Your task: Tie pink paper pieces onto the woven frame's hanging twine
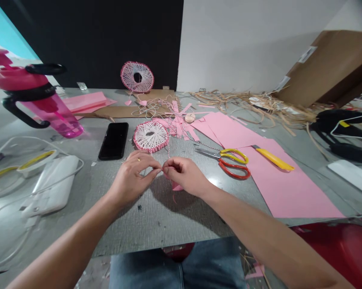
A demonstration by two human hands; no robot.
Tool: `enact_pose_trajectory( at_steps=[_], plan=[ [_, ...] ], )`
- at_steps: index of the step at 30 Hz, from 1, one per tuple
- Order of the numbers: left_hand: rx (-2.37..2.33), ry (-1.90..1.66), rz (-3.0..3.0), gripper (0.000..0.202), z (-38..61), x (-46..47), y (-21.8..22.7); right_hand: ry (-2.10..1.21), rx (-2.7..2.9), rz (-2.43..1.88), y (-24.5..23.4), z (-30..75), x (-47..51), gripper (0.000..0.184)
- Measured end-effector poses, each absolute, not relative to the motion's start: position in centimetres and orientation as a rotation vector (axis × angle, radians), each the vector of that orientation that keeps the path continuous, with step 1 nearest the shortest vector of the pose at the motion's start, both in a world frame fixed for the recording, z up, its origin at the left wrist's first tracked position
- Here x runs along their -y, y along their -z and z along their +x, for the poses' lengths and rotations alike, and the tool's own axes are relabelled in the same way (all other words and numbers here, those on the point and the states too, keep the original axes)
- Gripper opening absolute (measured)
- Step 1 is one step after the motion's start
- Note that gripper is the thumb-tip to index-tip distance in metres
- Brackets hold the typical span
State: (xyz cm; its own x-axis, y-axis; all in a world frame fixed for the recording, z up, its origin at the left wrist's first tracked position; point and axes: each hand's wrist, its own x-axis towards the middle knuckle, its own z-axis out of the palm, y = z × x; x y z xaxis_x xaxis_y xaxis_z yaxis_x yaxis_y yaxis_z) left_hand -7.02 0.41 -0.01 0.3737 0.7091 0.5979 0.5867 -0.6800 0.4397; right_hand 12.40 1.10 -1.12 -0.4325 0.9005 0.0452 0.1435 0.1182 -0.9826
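My left hand [136,172] is closed in a pinch, thumb against forefinger, its tips meeting those of my right hand [185,175]. Whatever lies between the left fingertips is too small to make out. The right hand is also pinched, and a small pink paper piece [177,187] shows beneath its fingers. Just beyond the hands lies a ring wound with white string and edged in pink [142,138]. A thin twisted cord [168,151] runs from it down towards the fingertips. Scissors [220,154] with one yellow and one red handle lie right of the hands.
Pink paper sheets [285,188] lie at right, a yellow utility knife [274,159] on them. Paper strips [178,122] and loose cord sit behind the ring. A second ring [127,78] leans at the back. Left are a phone [113,141], a pink bottle [45,100] and a power bank [56,184].
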Motion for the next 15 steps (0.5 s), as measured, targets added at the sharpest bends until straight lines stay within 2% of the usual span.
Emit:
enact_pose_trajectory(
  at_steps=[10, 15],
  plan=[
    [-1.238, -1.163, 2.441, 0.005, -7.19, -0.46, 0.0, -1.314, 1.691, -1.071, 1.39, 12.52, -1.22, 0.014],
    [-1.235, -1.137, 2.452, 0.01, -7.07, -0.48, 0.11, -1.308, 1.716, -1.092, 1.14, 12.4, -0.95, 0.011]
  ],
)
